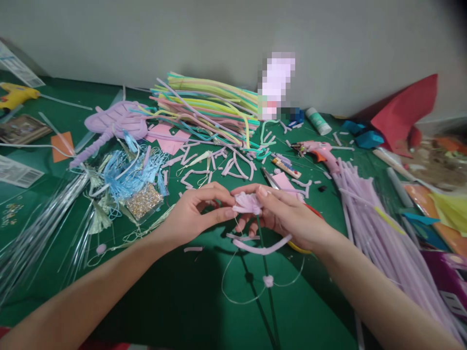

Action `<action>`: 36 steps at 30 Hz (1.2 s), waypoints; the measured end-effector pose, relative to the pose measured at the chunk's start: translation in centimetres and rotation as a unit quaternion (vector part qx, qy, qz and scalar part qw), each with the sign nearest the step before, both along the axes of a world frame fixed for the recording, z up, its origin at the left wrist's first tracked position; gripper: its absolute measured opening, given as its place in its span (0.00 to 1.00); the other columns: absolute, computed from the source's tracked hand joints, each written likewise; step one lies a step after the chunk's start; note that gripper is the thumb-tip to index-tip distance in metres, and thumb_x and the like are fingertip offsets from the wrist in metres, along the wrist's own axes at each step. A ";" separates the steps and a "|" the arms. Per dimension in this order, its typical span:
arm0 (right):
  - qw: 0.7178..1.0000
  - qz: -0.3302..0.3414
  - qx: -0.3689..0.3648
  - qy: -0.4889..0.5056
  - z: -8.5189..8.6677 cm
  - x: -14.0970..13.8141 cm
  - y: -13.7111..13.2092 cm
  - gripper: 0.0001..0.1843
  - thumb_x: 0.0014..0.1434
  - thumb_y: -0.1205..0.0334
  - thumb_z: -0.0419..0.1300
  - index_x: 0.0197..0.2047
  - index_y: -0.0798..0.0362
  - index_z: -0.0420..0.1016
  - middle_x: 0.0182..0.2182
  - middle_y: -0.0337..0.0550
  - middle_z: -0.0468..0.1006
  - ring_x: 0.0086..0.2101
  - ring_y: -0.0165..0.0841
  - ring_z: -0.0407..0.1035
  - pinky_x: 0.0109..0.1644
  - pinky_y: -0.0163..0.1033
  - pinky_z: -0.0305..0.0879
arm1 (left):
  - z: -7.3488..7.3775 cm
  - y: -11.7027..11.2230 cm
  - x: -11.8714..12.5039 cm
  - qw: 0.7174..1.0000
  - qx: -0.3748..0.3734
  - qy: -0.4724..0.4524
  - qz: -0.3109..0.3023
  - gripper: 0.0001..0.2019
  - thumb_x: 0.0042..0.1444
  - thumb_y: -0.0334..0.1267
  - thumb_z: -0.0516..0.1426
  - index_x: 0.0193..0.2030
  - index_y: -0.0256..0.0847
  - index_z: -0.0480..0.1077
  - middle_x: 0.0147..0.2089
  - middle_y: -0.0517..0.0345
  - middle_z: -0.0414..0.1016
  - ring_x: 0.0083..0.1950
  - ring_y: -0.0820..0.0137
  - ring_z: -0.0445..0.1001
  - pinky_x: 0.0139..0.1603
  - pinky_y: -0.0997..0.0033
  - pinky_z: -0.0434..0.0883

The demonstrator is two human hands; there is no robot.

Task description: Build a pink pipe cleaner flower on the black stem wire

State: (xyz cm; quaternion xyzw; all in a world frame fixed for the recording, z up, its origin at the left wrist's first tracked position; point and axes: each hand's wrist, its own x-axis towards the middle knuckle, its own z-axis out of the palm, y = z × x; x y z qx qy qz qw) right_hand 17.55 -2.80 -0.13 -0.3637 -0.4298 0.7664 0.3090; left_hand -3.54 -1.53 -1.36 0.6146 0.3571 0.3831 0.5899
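Between my hands is a small bunched lilac pipe-cleaner flower (248,203) at the top of a thin dark green stem (269,301). My right hand (288,209) grips the flower from the right, thumb on top. From the left, the thumb and fingertips of my left hand (204,209) pinch its edge, where a fine thread hangs. Below, a curved lilac pipe-cleaner piece (262,249) crosses the stem. Lower down, a small lilac knot (268,281) sits on the stem with thin clear loops beside it. Scissors (270,179) lie partly hidden behind my right hand.
Cut lilac pieces (237,167) litter the green table (164,296). Behind them lies a pile of coloured pipe cleaners (211,107). A pink glue gun (321,151) and lilac pipe cleaners (379,233) are on the right. Blue tassels (127,167) and a yellow glue gun (16,95) are left.
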 end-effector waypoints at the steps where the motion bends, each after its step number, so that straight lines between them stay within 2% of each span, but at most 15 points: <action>1: 1.000 0.005 0.000 -0.001 0.0 0.0 0.0 0.18 0.67 0.47 0.55 0.51 0.49 0.75 0.34 0.41 0.80 0.34 0.30 0.77 0.35 0.33 0.73 | 0.1 0.0 0.0 1.000 0.005 0.004 -0.003 0.05 0.54 0.40 0.65 0.33 0.41 0.78 0.36 0.56 0.75 0.38 0.69 0.72 0.40 0.70 0.68; 10: 0.999 0.024 0.026 -0.031 0.1 -0.3 0.0 0.19 0.65 0.45 0.56 0.50 0.48 0.76 0.36 0.39 0.77 0.35 0.31 0.76 0.35 0.34 0.72 | 0.6 -0.2 -0.9 0.999 -0.034 0.021 -0.036 0.10 0.60 0.45 0.61 0.36 0.40 0.73 0.35 0.58 0.73 0.38 0.69 0.72 0.41 0.71 0.68; 18: 0.999 0.012 0.013 -0.035 -0.2 -0.3 0.0 0.21 0.65 0.43 0.55 0.52 0.45 0.76 0.40 0.41 0.78 0.36 0.33 0.77 0.35 0.35 0.71 | 0.2 0.3 -0.6 1.000 -0.002 0.026 0.014 0.08 0.57 0.40 0.64 0.36 0.41 0.70 0.34 0.62 0.71 0.34 0.74 0.72 0.37 0.75 0.67; 21: 0.999 0.009 -0.005 -0.030 -0.4 0.0 0.2 0.25 0.65 0.39 0.52 0.54 0.45 0.75 0.42 0.43 0.80 0.36 0.35 0.76 0.35 0.37 0.71 | 0.0 0.4 -0.7 1.000 -0.003 0.013 0.011 0.07 0.58 0.38 0.64 0.41 0.42 0.71 0.36 0.62 0.71 0.37 0.74 0.72 0.38 0.77 0.68; 25: 0.998 -0.003 -0.016 -0.054 -0.3 0.2 0.2 0.27 0.63 0.36 0.53 0.53 0.45 0.75 0.44 0.44 0.80 0.36 0.35 0.76 0.36 0.38 0.71 | -0.1 0.5 -0.8 0.999 -0.026 -0.019 0.009 0.07 0.60 0.34 0.60 0.45 0.44 0.73 0.39 0.61 0.72 0.42 0.72 0.73 0.41 0.77 0.70; 28: 0.997 0.008 0.009 -0.074 0.0 0.1 0.1 0.27 0.62 0.35 0.52 0.50 0.46 0.77 0.44 0.45 0.80 0.37 0.35 0.75 0.37 0.39 0.72 | 0.3 0.4 -0.5 0.999 -0.040 0.006 0.011 0.07 0.64 0.40 0.57 0.44 0.44 0.75 0.41 0.58 0.75 0.41 0.71 0.73 0.40 0.76 0.70; 30: 0.995 0.013 0.031 -0.099 0.2 0.0 0.0 0.30 0.61 0.33 0.50 0.47 0.47 0.78 0.43 0.46 0.79 0.38 0.36 0.75 0.38 0.39 0.72 | 0.7 0.2 -0.3 0.998 -0.057 0.027 -0.003 0.09 0.62 0.44 0.59 0.43 0.43 0.75 0.41 0.58 0.76 0.39 0.71 0.74 0.40 0.75 0.71; 33: 0.980 -0.045 0.074 -0.178 0.5 0.1 -0.2 0.27 0.57 0.35 0.58 0.49 0.47 0.75 0.41 0.44 0.78 0.38 0.35 0.73 0.37 0.38 0.72 | 1.0 -0.1 0.1 0.997 -0.079 0.026 -0.002 0.09 0.57 0.43 0.64 0.41 0.42 0.75 0.40 0.59 0.78 0.40 0.71 0.76 0.42 0.76 0.72; 35: 0.960 -0.090 0.093 -0.247 0.6 0.3 -0.2 0.23 0.52 0.41 0.67 0.43 0.49 0.74 0.34 0.41 0.77 0.33 0.33 0.72 0.33 0.36 0.69 | 1.0 -0.2 0.2 0.996 -0.087 0.020 0.007 0.09 0.56 0.43 0.65 0.40 0.42 0.75 0.39 0.59 0.78 0.40 0.70 0.77 0.42 0.76 0.73; 36: 0.954 -0.092 0.093 -0.270 0.6 0.4 -0.2 0.21 0.50 0.44 0.70 0.38 0.50 0.74 0.29 0.39 0.76 0.29 0.31 0.70 0.30 0.35 0.67 | 1.0 -0.2 0.3 0.996 -0.091 0.019 0.010 0.09 0.55 0.43 0.65 0.39 0.41 0.75 0.39 0.58 0.79 0.40 0.70 0.77 0.41 0.75 0.73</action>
